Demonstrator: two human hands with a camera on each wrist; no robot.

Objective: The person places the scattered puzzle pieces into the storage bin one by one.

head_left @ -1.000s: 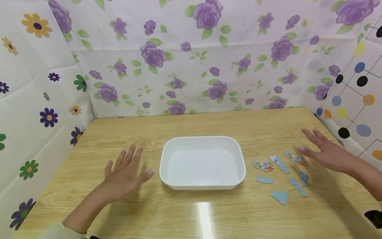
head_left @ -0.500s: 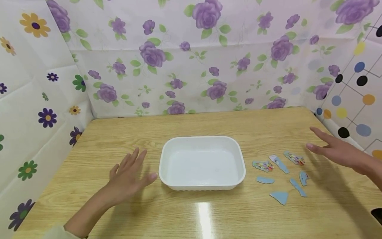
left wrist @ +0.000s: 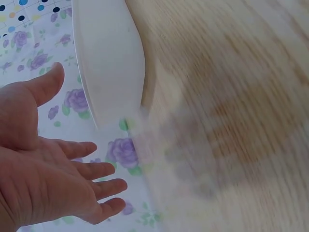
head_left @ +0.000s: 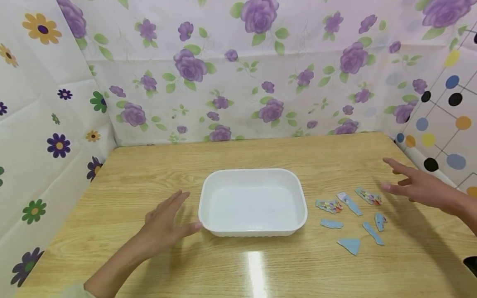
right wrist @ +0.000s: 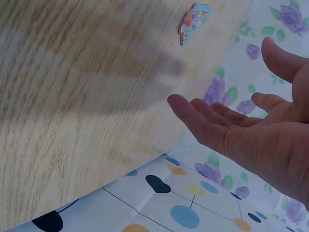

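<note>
The left hand (head_left: pixel 162 229) is above the desk (head_left: pixel 298 157), just beside the near-left corner of a white tray (head_left: pixel 253 234). Its fingers are extended, the thumb standing apart from them. In the head view the thumb tip overlaps the tray's corner (the left wrist view shows a gap there).

The right hand (head_left: pixel 425 190) is above the desk's right side, thumb and index finger apart, nearest to a multicoloured piece (head_left: pixel 369 196).

Seven flat, irregular pieces lie on the desk to the right of the tray. Two bear bright patterns, the second (head_left: pixel 329 206) lying nearest the tray. A pale-topped strip (head_left: pixel 349 203) lies between these two. Nearer the person are a short blue piece (head_left: pixel 331 224), a curved piece (head_left: pixel 380 222), a narrow blue strip (head_left: pixel 373 234) and a blue triangle (head_left: pixel 349 245).

A purple-flowered cloth (head_left: pixel 261 82) hangs behind the desk.
</note>
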